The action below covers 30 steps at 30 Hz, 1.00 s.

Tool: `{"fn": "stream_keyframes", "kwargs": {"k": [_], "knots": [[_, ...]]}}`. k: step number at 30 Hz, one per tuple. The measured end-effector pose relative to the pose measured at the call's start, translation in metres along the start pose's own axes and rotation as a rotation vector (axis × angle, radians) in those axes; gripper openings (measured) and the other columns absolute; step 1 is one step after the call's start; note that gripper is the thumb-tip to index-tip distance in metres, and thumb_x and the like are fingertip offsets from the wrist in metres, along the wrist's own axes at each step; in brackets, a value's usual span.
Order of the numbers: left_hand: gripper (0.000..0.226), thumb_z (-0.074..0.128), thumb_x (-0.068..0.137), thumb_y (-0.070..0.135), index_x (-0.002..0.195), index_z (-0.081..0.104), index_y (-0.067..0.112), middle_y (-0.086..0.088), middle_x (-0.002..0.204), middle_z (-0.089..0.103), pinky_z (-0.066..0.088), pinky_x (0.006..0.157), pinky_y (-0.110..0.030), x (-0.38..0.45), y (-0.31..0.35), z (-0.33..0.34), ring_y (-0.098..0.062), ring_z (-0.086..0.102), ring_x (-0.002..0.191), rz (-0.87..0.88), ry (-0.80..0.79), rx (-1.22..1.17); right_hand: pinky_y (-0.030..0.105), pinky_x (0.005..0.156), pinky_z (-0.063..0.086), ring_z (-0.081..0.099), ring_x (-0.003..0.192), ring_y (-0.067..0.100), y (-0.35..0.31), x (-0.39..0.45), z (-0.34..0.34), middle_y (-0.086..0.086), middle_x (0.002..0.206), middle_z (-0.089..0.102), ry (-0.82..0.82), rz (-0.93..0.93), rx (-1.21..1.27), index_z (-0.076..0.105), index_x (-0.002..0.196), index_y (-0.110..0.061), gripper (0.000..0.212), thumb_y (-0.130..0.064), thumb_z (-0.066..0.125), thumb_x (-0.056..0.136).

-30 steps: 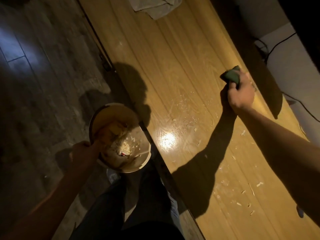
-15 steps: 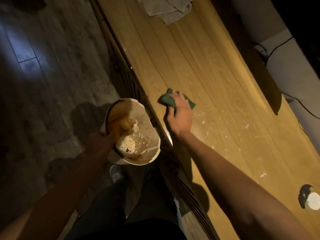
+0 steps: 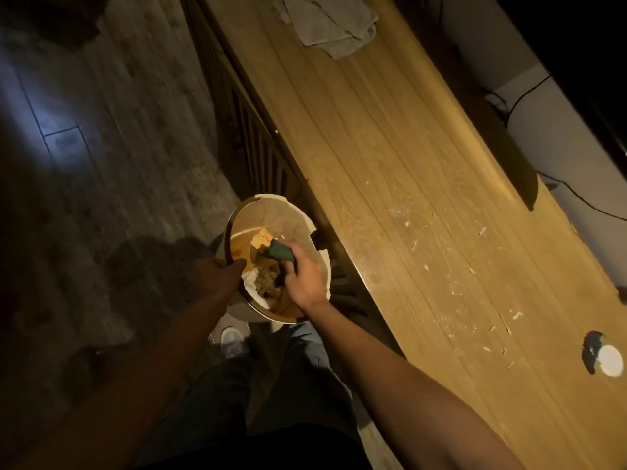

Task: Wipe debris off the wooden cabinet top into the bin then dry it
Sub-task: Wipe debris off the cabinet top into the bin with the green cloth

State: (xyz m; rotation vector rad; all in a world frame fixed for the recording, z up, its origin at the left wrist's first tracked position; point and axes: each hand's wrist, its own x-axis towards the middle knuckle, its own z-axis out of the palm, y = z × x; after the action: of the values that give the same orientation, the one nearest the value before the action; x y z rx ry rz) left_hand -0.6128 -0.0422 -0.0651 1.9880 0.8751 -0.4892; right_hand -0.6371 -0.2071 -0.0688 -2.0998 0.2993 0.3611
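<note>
The long wooden cabinet top [image 3: 390,147] runs up the right of the view. Pale crumbs and flakes [image 3: 451,286] lie scattered on its near half. A round white bin [image 3: 271,208] hangs just off the cabinet's front edge, with scraps and paper inside. My left hand [image 3: 217,276] grips the bin's left rim. My right hand [image 3: 305,276] is over the bin's mouth, shut on a green cloth [image 3: 280,251]. A crumpled grey towel [image 3: 336,25] rests at the far end of the top.
A small round white object [image 3: 609,360] sits on the top at the near right. Black cables [image 3: 529,93] trail along the wall behind the cabinet. Slatted cabinet doors [image 3: 258,144] face the wood floor [image 3: 118,164]. My legs and a white shoe [image 3: 232,340] stand below the bin.
My right hand swept the green cloth from the back of the cabinet top leftwards over the front edge and now holds it above the bin. The left hand kept hold of the bin.
</note>
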Motion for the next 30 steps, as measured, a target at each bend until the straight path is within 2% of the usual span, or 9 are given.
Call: {"fn": "stream_keyframes", "kwargs": {"k": [3, 6, 8, 13, 16, 19, 21, 24, 30], "knots": [[0.025, 0.078, 0.084, 0.023, 0.09, 0.07, 0.0, -0.012, 0.08, 0.067, 0.052, 0.059, -0.032, -0.002, -0.002, 0.001, -0.028, 0.068, 0.074, 0.011, -0.023, -0.001, 0.024, 0.104, 0.045, 0.06, 0.119, 0.011, -0.008, -0.001, -0.027, -0.001, 0.128, 0.067, 0.067, -0.013, 0.117, 0.056, 0.139, -0.02, 0.037, -0.01, 0.052, 0.104], [0.035, 0.077, 0.086, 0.028, 0.098, 0.071, -0.004, -0.022, 0.094, 0.071, 0.059, 0.081, -0.05, -0.002, -0.003, 0.008, -0.039, 0.07, 0.092, 0.009, -0.03, 0.044, 0.004, 0.09, 0.042, 0.057, 0.105, -0.016, -0.013, 0.007, -0.075, -0.018, 0.112, 0.063, 0.201, -0.074, 0.197, 0.058, 0.132, -0.019, 0.031, -0.009, 0.052, 0.104], [0.043, 0.077, 0.087, 0.031, 0.102, 0.07, -0.008, -0.026, 0.101, 0.071, 0.057, 0.086, -0.051, 0.003, -0.004, 0.012, -0.041, 0.068, 0.096, 0.003, -0.034, 0.039, 0.001, 0.083, 0.042, 0.057, 0.099, -0.019, -0.01, 0.018, -0.121, -0.021, 0.109, 0.061, 0.312, -0.089, 0.191, 0.057, 0.132, -0.019, 0.03, -0.009, 0.052, 0.103], [0.04, 0.083, 0.08, 0.035, 0.078, 0.065, 0.0, -0.019, 0.082, 0.066, 0.049, 0.068, -0.04, 0.011, -0.008, 0.02, -0.034, 0.064, 0.082, -0.053, 0.0, -0.004, 0.035, 0.102, 0.051, 0.061, 0.111, 0.004, 0.032, 0.064, -0.263, -0.016, 0.119, 0.061, 0.56, 0.092, 0.089, 0.048, 0.146, -0.023, 0.04, -0.019, 0.048, 0.106], [0.037, 0.084, 0.076, 0.035, 0.062, 0.057, 0.015, -0.002, 0.062, 0.055, 0.039, 0.056, -0.032, 0.012, -0.004, 0.025, -0.03, 0.059, 0.067, -0.066, 0.083, -0.008, 0.037, 0.11, 0.046, 0.057, 0.127, 0.018, 0.068, 0.098, -0.339, 0.004, 0.141, 0.058, 0.723, 0.256, -0.081, 0.039, 0.153, -0.024, 0.047, -0.019, 0.046, 0.108], [0.047, 0.083, 0.065, 0.056, 0.054, 0.058, 0.017, -0.002, 0.055, 0.056, 0.037, 0.051, -0.029, 0.017, 0.001, 0.025, -0.024, 0.057, 0.056, -0.082, 0.161, -0.001, 0.043, 0.106, 0.045, 0.054, 0.128, 0.032, 0.107, 0.133, -0.391, 0.018, 0.141, 0.055, 0.739, 0.453, -0.257, 0.045, 0.145, -0.013, 0.039, -0.022, 0.046, 0.107], [0.058, 0.071, 0.051, 0.072, 0.054, 0.062, 0.014, -0.007, 0.053, 0.06, 0.039, 0.052, -0.03, 0.024, -0.001, 0.026, -0.023, 0.058, 0.054, -0.078, 0.191, -0.009, 0.051, 0.106, 0.047, 0.054, 0.125, 0.042, 0.127, 0.153, -0.404, 0.025, 0.137, 0.055, 0.677, 0.56, -0.339, 0.049, 0.138, -0.005, 0.038, -0.026, 0.047, 0.107], [0.062, 0.062, 0.047, 0.076, 0.056, 0.063, 0.015, -0.004, 0.054, 0.061, 0.039, 0.051, -0.029, 0.031, 0.0, 0.026, -0.021, 0.06, 0.056, -0.076, 0.224, -0.005, 0.055, 0.106, 0.046, 0.056, 0.124, 0.044, 0.135, 0.174, -0.389, 0.023, 0.135, 0.06, 0.656, 0.584, -0.415, 0.053, 0.136, -0.009, 0.037, -0.029, 0.048, 0.106], [0.057, 0.067, 0.05, 0.068, 0.059, 0.065, 0.012, -0.009, 0.058, 0.065, 0.054, 0.062, -0.04, 0.038, 0.004, 0.02, -0.027, 0.064, 0.06, -0.094, 0.206, -0.006, 0.051, 0.111, 0.045, 0.058, 0.127, 0.037, 0.115, 0.189, -0.334, 0.013, 0.142, 0.058, 0.646, 0.365, -0.446, 0.042, 0.148, -0.022, 0.047, -0.028, 0.051, 0.102]]}}
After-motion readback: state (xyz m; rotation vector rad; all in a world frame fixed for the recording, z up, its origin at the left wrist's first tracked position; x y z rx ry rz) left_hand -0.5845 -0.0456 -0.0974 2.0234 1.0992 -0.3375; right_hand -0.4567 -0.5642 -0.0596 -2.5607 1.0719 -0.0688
